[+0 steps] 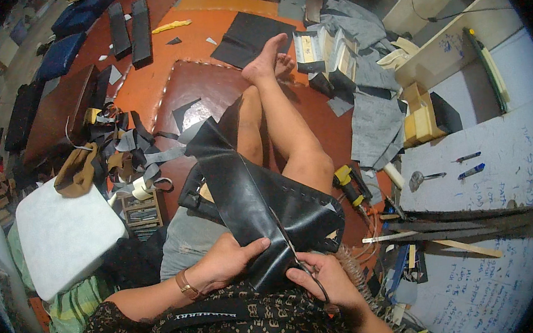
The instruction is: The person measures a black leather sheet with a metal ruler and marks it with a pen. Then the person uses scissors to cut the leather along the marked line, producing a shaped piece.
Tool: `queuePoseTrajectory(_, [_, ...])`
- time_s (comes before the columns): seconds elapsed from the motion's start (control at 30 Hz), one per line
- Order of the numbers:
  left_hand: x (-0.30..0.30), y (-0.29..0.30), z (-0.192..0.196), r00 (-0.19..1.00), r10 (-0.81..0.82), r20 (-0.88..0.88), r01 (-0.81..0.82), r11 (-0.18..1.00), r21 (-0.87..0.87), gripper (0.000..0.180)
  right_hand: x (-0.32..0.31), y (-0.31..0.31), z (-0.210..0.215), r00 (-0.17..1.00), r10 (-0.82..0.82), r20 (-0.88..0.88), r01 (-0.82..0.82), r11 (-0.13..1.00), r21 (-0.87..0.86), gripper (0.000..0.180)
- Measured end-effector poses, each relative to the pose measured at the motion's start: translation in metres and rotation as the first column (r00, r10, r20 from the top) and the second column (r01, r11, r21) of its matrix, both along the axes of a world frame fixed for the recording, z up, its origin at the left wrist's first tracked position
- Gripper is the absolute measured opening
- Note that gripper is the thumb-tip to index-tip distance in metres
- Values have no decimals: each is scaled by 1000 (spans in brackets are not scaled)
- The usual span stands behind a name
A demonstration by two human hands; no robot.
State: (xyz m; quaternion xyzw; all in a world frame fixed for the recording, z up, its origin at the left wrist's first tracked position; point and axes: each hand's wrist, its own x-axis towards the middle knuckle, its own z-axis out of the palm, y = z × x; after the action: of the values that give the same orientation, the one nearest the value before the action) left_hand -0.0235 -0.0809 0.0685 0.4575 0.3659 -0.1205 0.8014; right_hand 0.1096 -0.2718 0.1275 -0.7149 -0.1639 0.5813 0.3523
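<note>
A sheet of shiny black leather-like material [240,191] lies across my lap, over a black padded panel [308,204] with a row of staples along its edge. My left hand [233,257] pinches the sheet's near left edge, thumb on top. In my right hand [327,278] is a pair of scissors [290,243], fingers wrapped round the handles. The long blades point away from me and lie along a line in the black sheet. Whether the blades are apart cannot be made out.
A yellow-and-black power tool [352,185] lies right of my knee. Grey cloth pieces [377,125] and foam blocks [420,129] are beyond it. On the left are a white cushion [69,234], a brown pouch [77,171] and a wooden staple box [142,213]. Pens [471,171] rest on the right-hand board.
</note>
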Motion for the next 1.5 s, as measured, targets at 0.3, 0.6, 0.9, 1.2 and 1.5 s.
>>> queuePoseTrajectory(0.3, [0,1,-1,1000,-15,7,15,1000,-14,34,-7,-5,-8,995,-99,-22,101,989,107,36])
queuePoseTrajectory(0.6, [19,14,-1,981,192,21,-193,980,44,29,0,-15,-11,998,-10,62,7,998,57,38])
queuePoseTrajectory(0.9, [-7,-2,3,997,71,-28,-72,997,-22,35,-9,-48,-34,996,-17,-83,26,993,116,43])
queuePoseTrajectory(1.2, [-6,1,4,998,8,-62,-7,1000,11,36,-9,-22,-31,972,-61,-226,113,968,225,51])
queuePoseTrajectory(1.5, [-8,-3,0,996,81,-29,-81,997,-6,31,-14,-28,-45,986,-66,-152,100,970,222,49])
